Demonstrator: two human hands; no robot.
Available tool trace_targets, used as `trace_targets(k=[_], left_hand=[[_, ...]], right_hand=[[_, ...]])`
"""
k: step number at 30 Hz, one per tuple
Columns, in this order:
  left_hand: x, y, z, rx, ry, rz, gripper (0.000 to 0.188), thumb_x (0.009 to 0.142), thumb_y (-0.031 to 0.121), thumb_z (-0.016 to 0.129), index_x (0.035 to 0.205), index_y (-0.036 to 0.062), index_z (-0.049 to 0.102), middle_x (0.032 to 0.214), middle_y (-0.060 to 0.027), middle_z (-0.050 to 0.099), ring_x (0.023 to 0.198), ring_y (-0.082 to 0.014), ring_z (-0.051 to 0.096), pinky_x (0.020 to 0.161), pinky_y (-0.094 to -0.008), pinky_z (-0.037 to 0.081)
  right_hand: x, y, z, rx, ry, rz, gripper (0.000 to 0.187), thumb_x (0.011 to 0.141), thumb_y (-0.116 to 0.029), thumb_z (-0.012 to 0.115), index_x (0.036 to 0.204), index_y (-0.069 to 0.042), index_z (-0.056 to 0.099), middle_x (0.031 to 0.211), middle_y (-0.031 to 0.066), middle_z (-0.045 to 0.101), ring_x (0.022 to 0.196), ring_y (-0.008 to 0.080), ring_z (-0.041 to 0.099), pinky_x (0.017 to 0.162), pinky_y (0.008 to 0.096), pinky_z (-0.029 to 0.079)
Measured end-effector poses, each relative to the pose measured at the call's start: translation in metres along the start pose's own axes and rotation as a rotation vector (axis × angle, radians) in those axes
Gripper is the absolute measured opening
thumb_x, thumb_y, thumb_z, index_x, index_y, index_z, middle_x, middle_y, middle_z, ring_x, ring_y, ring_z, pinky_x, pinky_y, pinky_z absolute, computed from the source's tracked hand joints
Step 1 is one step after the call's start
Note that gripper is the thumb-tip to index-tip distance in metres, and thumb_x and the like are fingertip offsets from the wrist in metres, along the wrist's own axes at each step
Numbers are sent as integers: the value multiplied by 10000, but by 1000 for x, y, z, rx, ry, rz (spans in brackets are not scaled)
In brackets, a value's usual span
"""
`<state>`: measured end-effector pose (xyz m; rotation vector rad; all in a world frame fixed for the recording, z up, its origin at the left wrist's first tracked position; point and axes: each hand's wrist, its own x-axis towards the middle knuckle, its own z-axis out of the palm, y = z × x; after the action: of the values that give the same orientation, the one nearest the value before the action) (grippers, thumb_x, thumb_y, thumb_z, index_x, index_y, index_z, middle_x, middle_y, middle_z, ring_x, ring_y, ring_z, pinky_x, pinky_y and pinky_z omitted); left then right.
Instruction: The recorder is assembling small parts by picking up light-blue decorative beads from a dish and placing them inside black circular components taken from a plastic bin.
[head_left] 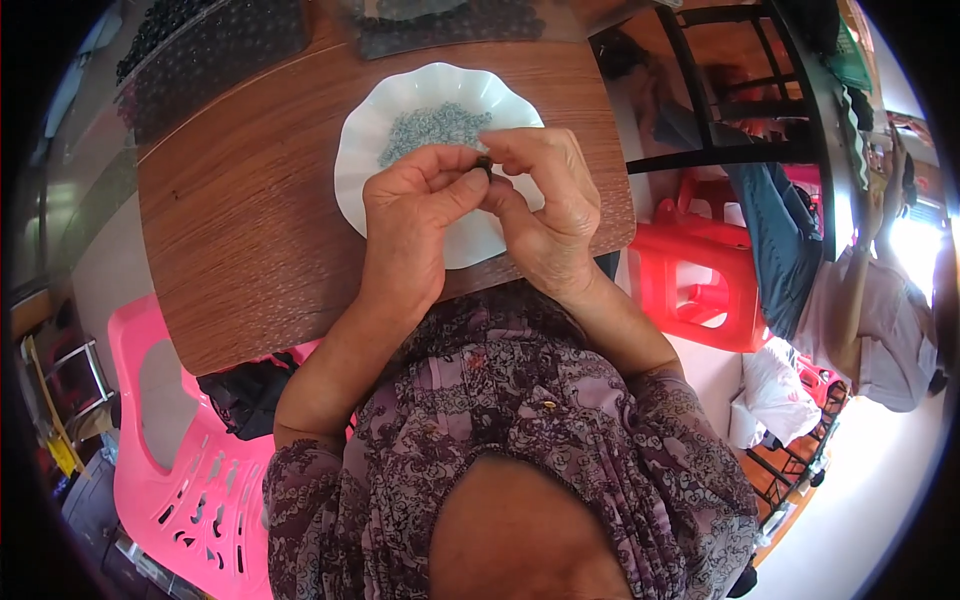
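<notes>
Over a white scalloped plate (pixel 352 190) my two hands meet at the fingertips. My left hand (pixel 412 205) pinches a small dark, rounded piece that looks like a bead (pixel 484 163) between thumb and forefinger. Right beside it, the thumb and forefinger of my right hand (pixel 552 205) are bent in close to the same piece; whether they grip something tiny is too small to tell. A heap of small pale blue-grey bits like tiny beads (pixel 435 128) lies in the plate beyond my hands.
The plate stands on a brown wooden table (pixel 250 230). Clear bags of dark beads (pixel 225 65) lie at its far edge. A pink chair (pixel 200 470) is at the left, a red stool (pixel 695 280) at the right. Another person (pixel 860 310) sits farther right by a black frame.
</notes>
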<state>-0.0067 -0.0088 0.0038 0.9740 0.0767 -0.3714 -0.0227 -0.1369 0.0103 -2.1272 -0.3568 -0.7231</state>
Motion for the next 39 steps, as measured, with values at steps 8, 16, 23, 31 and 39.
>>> trace_targets(k=[8, 16, 23, 31, 39], left_hand=[[1, 4, -1, -52, 34, -38, 165, 776, -11, 630, 930, -70, 612, 844, -103, 649, 753, -145, 616, 733, -232, 465], [-2, 13, 0, -55, -45, -86, 153, 796, 22, 622, 926, -59, 624, 840, -92, 647, 755, -142, 605, 727, -231, 458], [-8, 15, 4, -36, -44, -138, 218, 848, 124, 590, 963, -57, 632, 827, -67, 633, 737, -115, 548, 708, -240, 431], [-12, 12, 5, -16, -57, -131, 189, 833, 79, 597, 940, -72, 633, 806, -73, 635, 736, -123, 564, 721, -236, 436], [-16, 15, 7, -26, -34, -94, 152, 802, 39, 618, 903, -72, 639, 809, -84, 649, 740, -140, 614, 738, -236, 458]], right_hand=[[1, 5, -1, -137, -21, -136, 421, 529, 98, 701, 930, -1, 623, 852, 90, 589, 720, 214, 534, 603, 284, 434], [4, 7, -6, -81, -63, -162, 391, 532, 68, 717, 903, 16, 608, 835, 109, 597, 709, 227, 553, 566, 286, 446], [5, 7, -9, -83, -1, -168, 333, 517, 25, 710, 826, 9, 585, 770, 107, 587, 692, 263, 553, 588, 342, 436], [9, 6, -10, -75, -11, -240, 353, 481, 9, 707, 810, 27, 580, 748, 116, 569, 646, 259, 532, 562, 343, 418], [13, 12, -14, -40, -78, -372, 368, 510, -54, 738, 827, 53, 585, 756, 131, 572, 611, 254, 510, 525, 329, 387]])
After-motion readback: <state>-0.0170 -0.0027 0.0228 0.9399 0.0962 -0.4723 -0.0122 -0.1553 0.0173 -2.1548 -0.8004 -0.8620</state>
